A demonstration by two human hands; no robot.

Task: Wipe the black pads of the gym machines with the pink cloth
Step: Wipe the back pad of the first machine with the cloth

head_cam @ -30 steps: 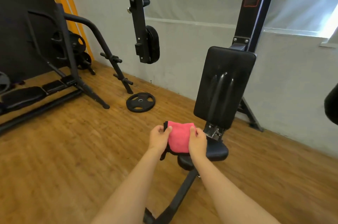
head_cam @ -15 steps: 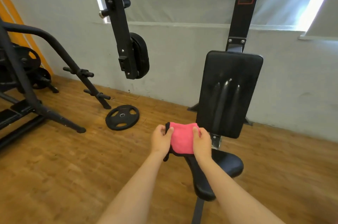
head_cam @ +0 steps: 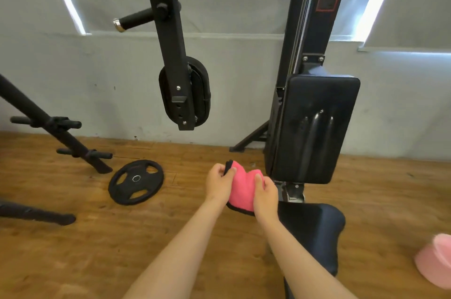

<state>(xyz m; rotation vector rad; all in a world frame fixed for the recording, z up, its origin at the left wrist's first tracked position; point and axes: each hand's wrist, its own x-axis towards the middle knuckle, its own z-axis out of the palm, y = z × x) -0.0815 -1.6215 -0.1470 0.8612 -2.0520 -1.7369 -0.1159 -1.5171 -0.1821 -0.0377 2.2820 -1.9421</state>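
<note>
Your left hand (head_cam: 218, 185) pinches the upper left edge of the folded pink cloth (head_cam: 244, 187); your right hand (head_cam: 266, 195) grips its right side, thumb on the pink face. The cloth sits between both hands, just left of the lower corner of the upright back pad (head_cam: 314, 127) and above the seat pad (head_cam: 314, 228); contact with either pad cannot be told. An oval arm pad (head_cam: 200, 93) hangs farther left. A weight plate (head_cam: 136, 182) lies flat on the wooden floor (head_cam: 73, 262).
</note>
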